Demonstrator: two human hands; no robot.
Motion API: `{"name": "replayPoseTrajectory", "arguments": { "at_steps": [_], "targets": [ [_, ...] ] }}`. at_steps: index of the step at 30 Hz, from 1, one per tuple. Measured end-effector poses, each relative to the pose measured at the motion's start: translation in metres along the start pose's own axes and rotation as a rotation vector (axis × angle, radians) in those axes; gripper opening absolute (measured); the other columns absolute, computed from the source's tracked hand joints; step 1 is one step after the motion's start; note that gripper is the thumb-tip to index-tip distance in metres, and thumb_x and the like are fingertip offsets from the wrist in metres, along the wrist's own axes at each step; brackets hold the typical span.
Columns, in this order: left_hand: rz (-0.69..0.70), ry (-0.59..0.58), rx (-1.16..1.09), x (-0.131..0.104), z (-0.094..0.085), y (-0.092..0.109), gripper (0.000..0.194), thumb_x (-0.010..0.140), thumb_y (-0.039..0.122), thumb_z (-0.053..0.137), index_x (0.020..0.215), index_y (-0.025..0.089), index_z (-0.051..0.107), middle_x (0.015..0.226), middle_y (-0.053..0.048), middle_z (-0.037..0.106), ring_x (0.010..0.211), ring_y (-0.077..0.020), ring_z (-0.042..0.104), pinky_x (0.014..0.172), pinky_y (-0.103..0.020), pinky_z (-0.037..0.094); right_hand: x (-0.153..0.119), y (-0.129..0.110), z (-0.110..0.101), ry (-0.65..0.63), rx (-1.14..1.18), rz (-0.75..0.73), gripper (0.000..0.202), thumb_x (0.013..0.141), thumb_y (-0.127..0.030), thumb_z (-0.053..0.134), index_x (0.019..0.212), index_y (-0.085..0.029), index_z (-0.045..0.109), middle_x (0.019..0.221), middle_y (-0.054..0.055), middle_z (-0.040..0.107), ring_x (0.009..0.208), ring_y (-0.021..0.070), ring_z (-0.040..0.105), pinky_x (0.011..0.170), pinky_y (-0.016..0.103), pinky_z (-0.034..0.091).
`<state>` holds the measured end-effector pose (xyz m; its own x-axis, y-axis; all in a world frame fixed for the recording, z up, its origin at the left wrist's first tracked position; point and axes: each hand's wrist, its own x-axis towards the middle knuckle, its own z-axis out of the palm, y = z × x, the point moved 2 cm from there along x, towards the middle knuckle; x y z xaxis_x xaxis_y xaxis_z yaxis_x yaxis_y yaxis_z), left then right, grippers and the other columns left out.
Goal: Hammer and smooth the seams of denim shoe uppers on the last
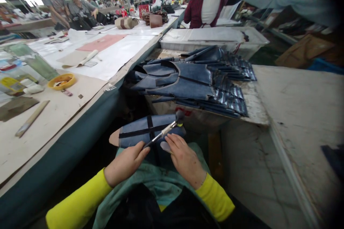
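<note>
A blue leather-like piece (137, 126) with crossed black strips and a pale tip lies over my lap. Above it slants a hammer-like tool (161, 134) with a dark round head, a yellow-green band and a metal shaft. My left hand (125, 164) is closed round the lower end of its shaft. My right hand (186, 158) is on the other side, its fingers together beside the shaft. A pale rounded piece (166, 146) shows at its fingertips; its thumb is hidden. Green cloth (154, 177) covers my lap beneath both hands.
Stacked blue pieces (192, 78) lie on a low surface ahead. On the left, a worktable (86, 87) bears a yellow dish (61, 81), bottles and a flat wooden tool (32, 118). A pale board (301, 96) is at right. People stand farther back.
</note>
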<state>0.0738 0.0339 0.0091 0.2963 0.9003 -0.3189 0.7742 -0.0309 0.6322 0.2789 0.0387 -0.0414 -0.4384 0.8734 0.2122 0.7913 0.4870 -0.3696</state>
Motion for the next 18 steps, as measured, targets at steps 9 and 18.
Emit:
{"name": "replayPoseTrajectory", "arguments": {
  "at_steps": [9,18],
  "targets": [
    [0.0,-0.014,0.172,0.006,0.001,0.017,0.031,0.093,0.045,0.029,0.086,0.022,0.048,0.073,-0.002,0.06,0.069,-0.0182,0.06,0.064,-0.026,0.04,0.001,0.001,0.0,0.025,0.017,-0.008,0.046,0.081,-0.005,0.042,0.125,-0.014,0.051,0.126,0.009,0.054,0.121,0.0216,0.042,0.1,0.037,0.044],
    [-0.145,0.048,-0.058,-0.043,-0.017,-0.017,0.034,0.092,0.047,0.029,0.094,0.022,0.051,0.084,-0.001,0.063,0.078,-0.0175,0.061,0.075,-0.026,0.043,0.003,0.005,0.001,0.024,0.03,-0.005,0.046,0.081,-0.006,0.044,0.125,-0.015,0.051,0.124,0.008,0.054,0.118,0.0222,0.043,0.1,0.037,0.043]
  ]
}}
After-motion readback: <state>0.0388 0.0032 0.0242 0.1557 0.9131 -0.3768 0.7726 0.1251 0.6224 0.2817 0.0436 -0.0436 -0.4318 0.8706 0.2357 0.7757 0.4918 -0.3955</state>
